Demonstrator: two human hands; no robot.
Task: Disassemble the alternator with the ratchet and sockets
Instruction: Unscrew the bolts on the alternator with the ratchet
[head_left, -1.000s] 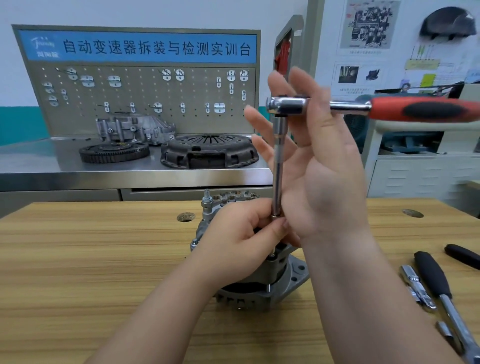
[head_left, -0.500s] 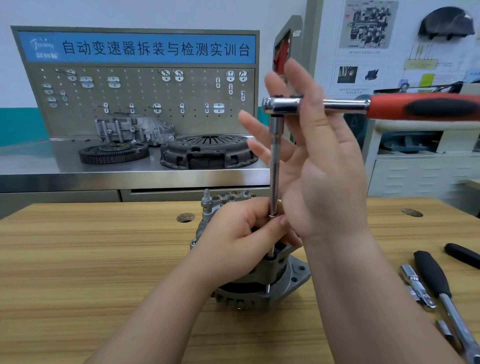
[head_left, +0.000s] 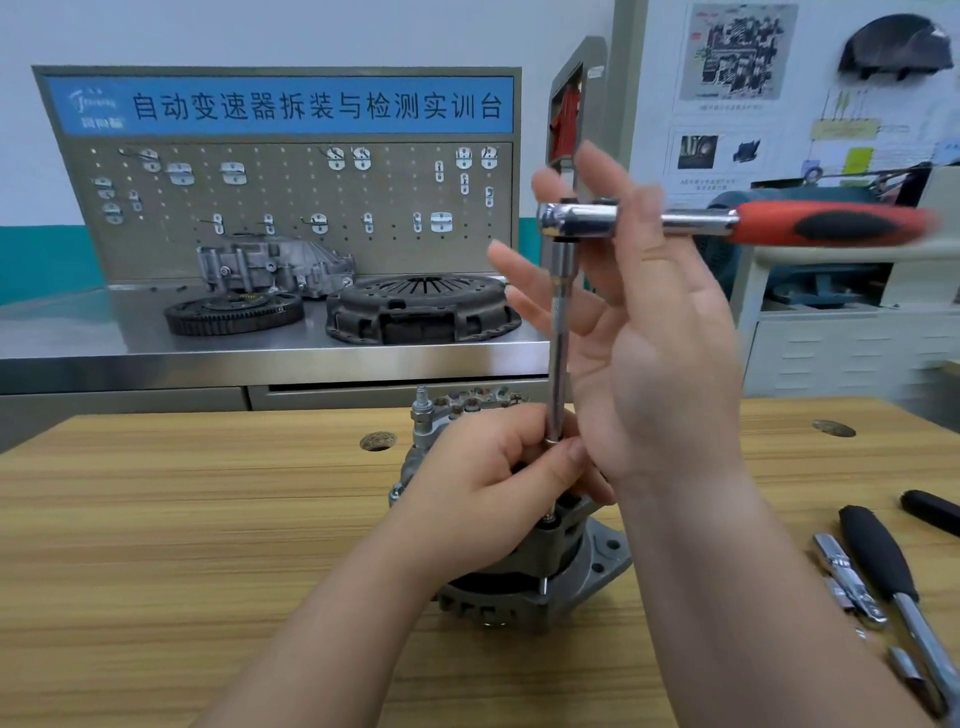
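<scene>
**Ratchet on alternator bolt, both hands on tool**

Alternator (head_left: 550, 566) stands on end on the wood table (head_left: 182, 519), centre of view, partly hidden by the left hand (head_left: 488, 499). L fingers are curled and pinch the bottom end of the extension bar (head_left: 559, 358), right at the alternator's top. The bar runs straight up to the ratchet (head_left: 810, 224), which lies level w/ its red-black handle pointing right. Right hand (head_left: 665, 343) is up at the ratchet head, fingers straight and spread, the chrome neck passing between them; no curl round it.

On the table at right, well apart from the alternator: a black-handled driver (head_left: 878, 551), a chrome bar (head_left: 844, 577), another black handle (head_left: 930, 512). Steel bench behind has a gear ring (head_left: 234, 312), a clutch cover (head_left: 421, 312) and a pegboard (head_left: 291, 208).
</scene>
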